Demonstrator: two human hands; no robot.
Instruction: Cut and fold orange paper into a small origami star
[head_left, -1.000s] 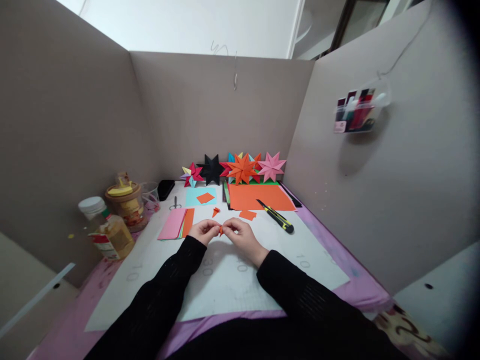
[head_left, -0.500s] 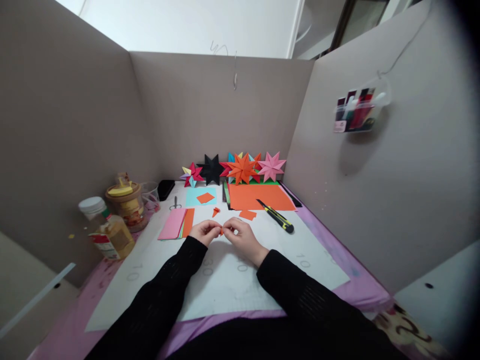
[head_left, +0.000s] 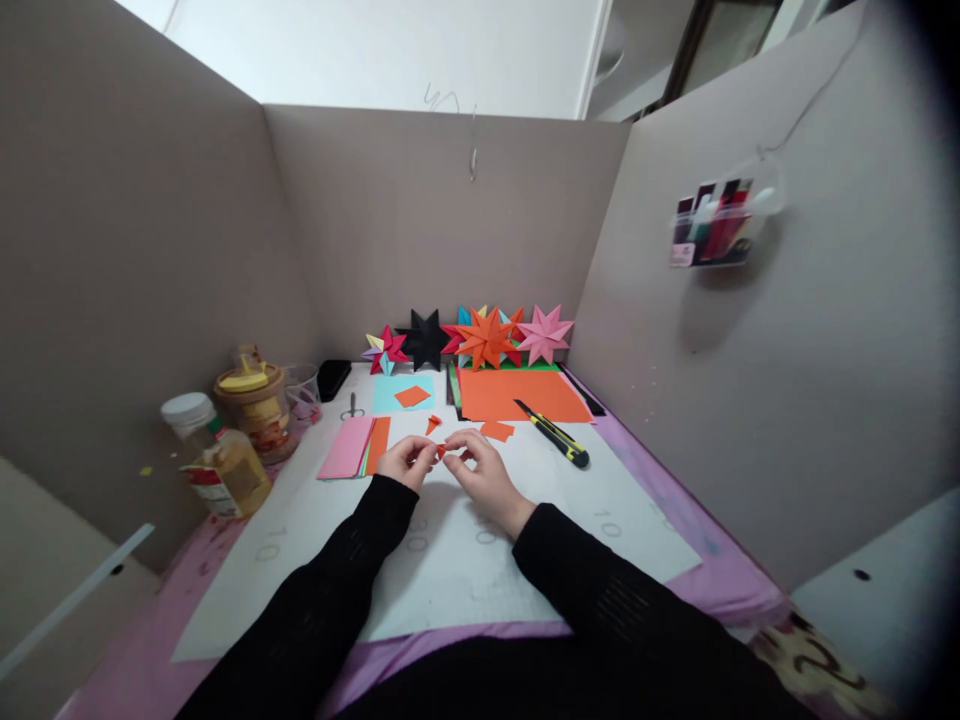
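Observation:
Over the white cutting mat (head_left: 450, 560), my left hand (head_left: 406, 462) and my right hand (head_left: 478, 467) meet at their fingertips. Both pinch a small folded orange paper piece (head_left: 444, 449) between them. Both arms wear black sleeves. Just beyond the fingers lie a small folded orange bit (head_left: 433, 423) and an orange paper scrap (head_left: 496, 431). A stack of pink and orange sheets (head_left: 352, 447) lies left of my left hand.
A large orange sheet (head_left: 521, 394) and a yellow-black utility knife (head_left: 553, 434) lie at the right. A blue sheet bears an orange square (head_left: 412, 396). Several paper stars (head_left: 484, 337) line the back wall. Bottle (head_left: 214, 460), jar (head_left: 251, 403), scissors (head_left: 351, 406) stand left.
Both hands have shifted slightly away from me with the orange piece; the right fingers have spread a little. The view has barely moved.

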